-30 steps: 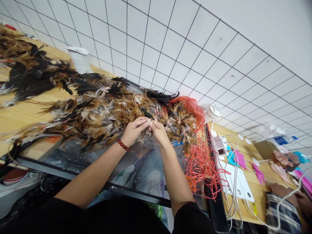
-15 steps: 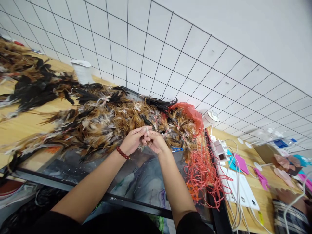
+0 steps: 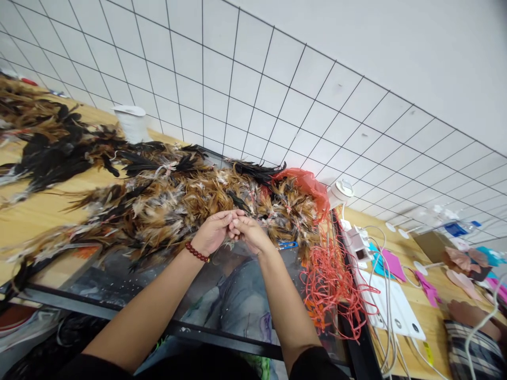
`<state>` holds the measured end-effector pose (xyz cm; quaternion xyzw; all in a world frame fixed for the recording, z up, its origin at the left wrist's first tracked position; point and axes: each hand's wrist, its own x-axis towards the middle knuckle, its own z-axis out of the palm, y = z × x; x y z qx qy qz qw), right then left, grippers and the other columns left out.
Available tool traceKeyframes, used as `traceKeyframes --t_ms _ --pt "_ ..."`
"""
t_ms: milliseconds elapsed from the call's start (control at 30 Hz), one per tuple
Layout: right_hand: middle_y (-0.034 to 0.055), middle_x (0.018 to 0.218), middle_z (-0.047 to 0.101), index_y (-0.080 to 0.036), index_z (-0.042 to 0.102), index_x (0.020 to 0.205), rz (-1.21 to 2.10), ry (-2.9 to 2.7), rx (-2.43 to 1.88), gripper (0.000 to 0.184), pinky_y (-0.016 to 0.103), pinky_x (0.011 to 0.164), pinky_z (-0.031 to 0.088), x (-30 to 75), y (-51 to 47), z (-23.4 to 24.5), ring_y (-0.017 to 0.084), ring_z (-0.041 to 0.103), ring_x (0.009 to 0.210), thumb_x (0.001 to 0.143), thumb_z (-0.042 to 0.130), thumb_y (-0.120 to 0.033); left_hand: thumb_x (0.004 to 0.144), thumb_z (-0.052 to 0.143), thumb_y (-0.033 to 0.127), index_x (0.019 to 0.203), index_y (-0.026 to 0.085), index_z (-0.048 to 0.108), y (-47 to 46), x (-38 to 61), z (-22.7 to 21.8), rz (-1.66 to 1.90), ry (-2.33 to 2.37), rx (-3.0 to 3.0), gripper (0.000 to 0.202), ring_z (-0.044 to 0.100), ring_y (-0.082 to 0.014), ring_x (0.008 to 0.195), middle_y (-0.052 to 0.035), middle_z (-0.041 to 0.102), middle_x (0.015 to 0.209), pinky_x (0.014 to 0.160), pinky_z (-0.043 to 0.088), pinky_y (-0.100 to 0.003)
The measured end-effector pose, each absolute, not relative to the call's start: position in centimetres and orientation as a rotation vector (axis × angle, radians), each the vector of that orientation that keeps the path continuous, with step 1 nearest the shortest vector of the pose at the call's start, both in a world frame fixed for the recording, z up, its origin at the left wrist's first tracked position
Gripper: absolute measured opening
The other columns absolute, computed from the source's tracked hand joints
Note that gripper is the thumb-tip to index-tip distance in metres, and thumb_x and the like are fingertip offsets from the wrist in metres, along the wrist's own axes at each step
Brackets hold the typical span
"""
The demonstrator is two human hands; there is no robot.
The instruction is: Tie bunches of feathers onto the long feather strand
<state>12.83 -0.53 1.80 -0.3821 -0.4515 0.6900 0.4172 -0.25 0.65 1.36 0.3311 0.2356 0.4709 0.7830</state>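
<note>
My left hand point(image 3: 214, 232), with a red bead bracelet at the wrist, and my right hand point(image 3: 249, 232) meet fingertip to fingertip in front of a big heap of brown, black and white feathers point(image 3: 170, 195). Both hands are pinched closed on something small between them; I cannot make out what it is. The hands hover over a glass tabletop point(image 3: 119, 264), at the near edge of the feather heap.
A tangle of red strings point(image 3: 328, 274) and a red plastic bag point(image 3: 309, 184) lie right of my hands. Further right are a white power strip point(image 3: 392, 311) with cables, pink and teal paper pieces, and another person's plaid sleeve point(image 3: 467, 353). A white spool point(image 3: 132, 121) stands by the grid wall.
My hands have stayed pressed together, with the fingertips shifting slightly against each other. The view has drifted a little.
</note>
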Motion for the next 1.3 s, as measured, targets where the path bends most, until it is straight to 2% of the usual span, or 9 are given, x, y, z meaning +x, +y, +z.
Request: traceKeyframes --t_ms 100,200,267,367,467,667,833,1100,1300 --pt "-0.0045 0.056 0.052 -0.017 0.059 0.071 1.599 -1.469 -1.098 0.039 0.021 0.057 0.035 14.5 -0.2 1.8 0.009 0.047 0.055 0.073 0.064 -0.055 0.064 0.082 0.033 0.072 0.015 0.067 0.8 0.0 1.2 1.100 0.465 0.651 0.025 0.062 -0.0158 0.068 -0.0057 0.067 0.080 0.055 0.052 -0.028" --pt "-0.0045 0.057 0.053 -0.017 0.062 0.070 1.477 -1.836 -1.247 0.025 0.021 0.060 0.037 16.9 0.0 1.9 0.009 0.048 0.056 0.082 0.058 -0.039 0.069 0.079 0.026 0.073 0.019 0.062 1.4 -0.6 1.4 1.230 0.421 0.495 0.019 0.063 -0.0150 0.076 0.0012 0.060 0.068 0.067 0.053 -0.028" --pt "-0.0035 0.060 0.057 -0.018 0.064 0.072 1.219 -1.956 -1.454 0.017 0.022 0.064 0.038 18.5 0.1 2.0 0.010 0.051 0.060 0.083 0.053 -0.025 0.075 0.074 0.019 0.072 0.019 0.058 2.0 -1.3 1.5 1.298 0.427 0.403 0.016 0.058 -0.0088 0.064 0.0055 0.050 0.059 0.071 0.053 -0.026" --pt "-0.0006 0.071 0.064 -0.021 0.067 0.077 0.684 -1.857 -1.799 0.016 0.024 0.069 0.039 20.1 0.2 2.1 0.014 0.056 0.071 0.081 0.052 -0.017 0.082 0.064 0.013 0.073 0.017 0.056 2.5 -2.0 1.7 1.299 0.403 0.299 0.012 0.038 -0.0018 0.044 0.0071 0.041 0.057 0.053 0.044 -0.015" --pt "0.0009 0.077 0.065 -0.022 0.069 0.079 0.486 -1.860 -1.886 0.015 0.025 0.071 0.040 20.6 0.3 2.2 0.015 0.057 0.074 0.078 0.055 -0.016 0.083 0.060 0.010 0.074 0.016 0.056 2.4 -2.0 1.6 1.251 0.371 0.262 0.012 0.030 -0.0019 0.041 0.0061 0.039 0.058 0.039 0.030 -0.013" --pt "0.0029 0.103 0.058 -0.028 0.067 0.112 0.412 -2.233 -1.678 0.047 0.026 0.082 0.043 19.6 0.3 1.6 0.016 0.056 0.089 0.072 0.056 -0.006 0.082 0.062 0.013 0.074 0.016 0.056 2.0 -1.4 1.2 1.205 0.398 0.288 0.011 0.029 -0.0028 0.041 0.0057 0.038 0.059 0.038 0.028 -0.013" --pt "0.0054 0.103 0.053 -0.028 0.068 0.112 0.262 -2.257 -1.728 0.037 0.027 0.080 0.044 18.9 0.6 0.6 0.019 0.054 0.096 0.081 0.054 -0.013 0.080 0.067 0.015 0.075 0.015 0.057 1.8 -0.8 0.7 1.145 0.389 0.365 0.010 0.029 -0.0018 0.041 0.0052 0.042 0.059 0.038 0.029 -0.012" --pt "0.0063 0.104 0.059 -0.020 0.065 0.082 0.509 -1.866 -1.406 0.010 0.029 0.091 0.043 18.3 1.2 0.5 0.017 0.055 0.101 0.083 0.055 -0.020 0.069 0.077 0.018 0.073 0.013 0.062 1.1 0.0 0.7 1.123 0.443 0.453 0.017 0.034 -0.0017 0.043 0.0044 0.046 0.060 0.042 0.032 -0.014" --pt "-0.0002 0.071 0.064 -0.019 0.060 0.081 1.180 -1.393 -1.097 0.023 0.025 0.068 0.046 15.2 0.4 2.2 0.012 0.057 0.066 0.076 0.065 -0.040 0.057 0.085 0.031 0.068 0.014 0.071 1.0 1.1 0.6 1.350 0.655 0.600 0.025 0.057 -0.0111 0.068 -0.0022 0.064 0.071 0.066 0.047 -0.022"
